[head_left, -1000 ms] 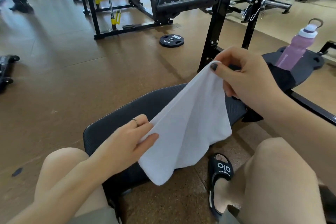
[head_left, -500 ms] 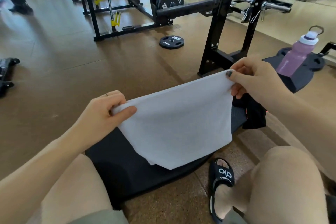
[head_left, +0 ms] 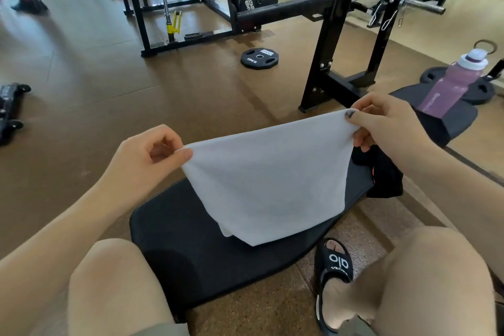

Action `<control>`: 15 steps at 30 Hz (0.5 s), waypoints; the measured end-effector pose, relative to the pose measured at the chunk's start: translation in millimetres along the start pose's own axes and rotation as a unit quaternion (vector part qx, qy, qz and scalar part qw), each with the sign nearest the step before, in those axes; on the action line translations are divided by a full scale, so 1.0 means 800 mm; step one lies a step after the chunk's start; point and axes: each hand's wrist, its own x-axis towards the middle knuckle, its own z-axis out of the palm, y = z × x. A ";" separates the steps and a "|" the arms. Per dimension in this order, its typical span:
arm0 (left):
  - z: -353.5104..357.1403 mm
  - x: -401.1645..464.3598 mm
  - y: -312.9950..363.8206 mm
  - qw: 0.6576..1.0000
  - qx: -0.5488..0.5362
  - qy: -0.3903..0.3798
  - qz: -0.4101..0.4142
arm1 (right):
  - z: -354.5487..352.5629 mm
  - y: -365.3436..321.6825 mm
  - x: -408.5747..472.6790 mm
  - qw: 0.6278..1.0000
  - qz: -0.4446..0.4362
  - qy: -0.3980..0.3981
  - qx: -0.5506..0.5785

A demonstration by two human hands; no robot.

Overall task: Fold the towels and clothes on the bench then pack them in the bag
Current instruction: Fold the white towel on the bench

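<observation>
Left hand [head_left: 148, 155] and right hand [head_left: 381, 123] each pinch a top corner of the white terry towel [head_left: 268, 185], hanging above the black padded bench [head_left: 191, 248] on brown gym flooring [head_left: 109, 84]; dark clothing [head_left: 384, 172] lies at the bench's far right edge.

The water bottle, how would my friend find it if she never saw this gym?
Start at the black bench and follow it to its far right end. There the water bottle stands, past the right hand. It is the only purple thing, with a white cap and a loop on top.
</observation>
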 end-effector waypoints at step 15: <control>0.007 0.051 0.012 0.992 0.125 -0.006 0.006 | 0.006 0.011 -0.001 0.992 0.000 -0.008 -0.130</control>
